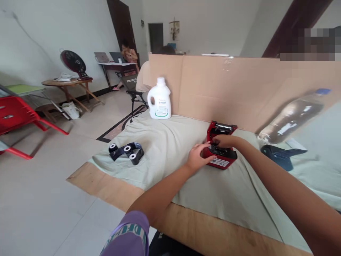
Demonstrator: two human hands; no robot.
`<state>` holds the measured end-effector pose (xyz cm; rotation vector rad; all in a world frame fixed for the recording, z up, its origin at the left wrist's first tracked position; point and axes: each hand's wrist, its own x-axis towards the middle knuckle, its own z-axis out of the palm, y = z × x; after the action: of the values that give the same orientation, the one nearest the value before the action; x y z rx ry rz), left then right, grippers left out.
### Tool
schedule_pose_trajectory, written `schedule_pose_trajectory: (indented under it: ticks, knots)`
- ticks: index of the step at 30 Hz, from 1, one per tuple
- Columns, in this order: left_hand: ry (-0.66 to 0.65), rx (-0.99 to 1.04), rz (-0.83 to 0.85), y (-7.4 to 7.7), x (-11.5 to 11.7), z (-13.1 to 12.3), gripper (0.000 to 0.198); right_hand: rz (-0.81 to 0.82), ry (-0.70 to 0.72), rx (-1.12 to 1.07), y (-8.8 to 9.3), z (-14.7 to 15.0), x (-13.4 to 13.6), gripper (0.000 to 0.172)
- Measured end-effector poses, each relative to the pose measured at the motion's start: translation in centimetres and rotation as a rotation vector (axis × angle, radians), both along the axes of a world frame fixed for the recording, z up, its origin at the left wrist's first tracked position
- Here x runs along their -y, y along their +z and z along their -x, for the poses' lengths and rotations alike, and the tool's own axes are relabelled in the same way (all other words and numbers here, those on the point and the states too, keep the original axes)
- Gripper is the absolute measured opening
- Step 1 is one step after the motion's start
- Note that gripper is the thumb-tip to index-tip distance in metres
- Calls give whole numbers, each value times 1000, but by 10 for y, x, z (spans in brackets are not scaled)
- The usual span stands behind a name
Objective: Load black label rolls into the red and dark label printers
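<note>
A red and black label printer (222, 163) sits on the pale cloth with its lid (222, 127) raised. My left hand (197, 156) grips the printer's left side, thumb along the front and fingers over the top edge. Inside the printer's opening is my right hand (222, 141), its fingers curled down; whatever they pinch is hidden. To the left, several black rolls with white cores (127, 149) lie on the cloth, with loose dark ribbon curving between them.
A cardboard partition (205, 89) stands behind the printer, with a white detergent jug (160, 101) at its left end. On the right are a large clear bottle (295, 115) and a dark blue object (278, 156). The wooden board's edge (112, 185) runs along the front.
</note>
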<state>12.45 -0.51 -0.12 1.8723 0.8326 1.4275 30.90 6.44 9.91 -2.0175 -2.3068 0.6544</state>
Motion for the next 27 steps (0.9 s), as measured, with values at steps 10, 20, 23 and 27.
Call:
schedule_pose_trajectory:
  ticks: [10, 20, 23, 27]
  knots:
    - [-15, -102, 65, 3, -5, 0, 56, -354, 55, -627, 55, 90, 38, 27]
    - [-43, -51, 58, 8, 2, 7, 57, -296, 440, -227, -60, 289, -25, 42]
    - [-9, -39, 54, 6, 2, 5, 57, -352, 458, -219, -57, 278, -20, 63]
    - [16, -17, 28, 6, 3, 2, 55, -516, 500, -338, -36, 279, 8, 61]
